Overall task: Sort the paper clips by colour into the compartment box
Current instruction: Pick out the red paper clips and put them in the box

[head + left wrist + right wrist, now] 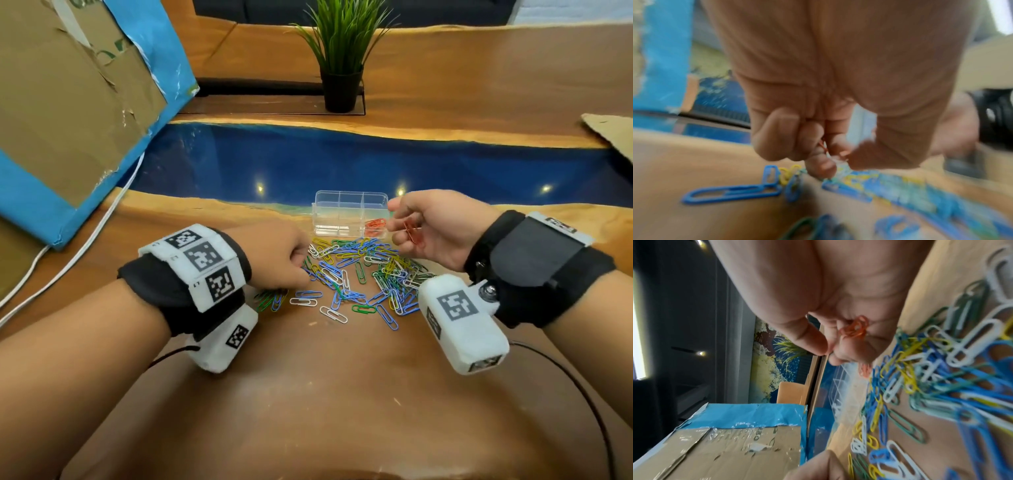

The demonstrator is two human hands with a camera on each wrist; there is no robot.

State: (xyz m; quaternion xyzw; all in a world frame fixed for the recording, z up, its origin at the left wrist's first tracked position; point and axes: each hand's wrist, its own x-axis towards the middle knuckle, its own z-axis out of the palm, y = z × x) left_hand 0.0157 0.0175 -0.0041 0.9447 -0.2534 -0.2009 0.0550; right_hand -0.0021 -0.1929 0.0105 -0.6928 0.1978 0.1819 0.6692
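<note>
Red clips [411, 230] are pinched in the right hand [433, 228]; the left hand [274, 255], fingers curled, pinches clips at nine o'clock of the pile [359, 274] on the wood-and-blue worktop [325, 394].

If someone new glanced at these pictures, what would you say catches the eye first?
Probably the heap of paper clips in blue, white, green and yellow, spread on the wooden table between the hands. Just behind it stands the clear compartment box, red clips lying in its near right compartment. The right hand holds red paper clips beside the box, while the left hand reaches into the pile.
</note>
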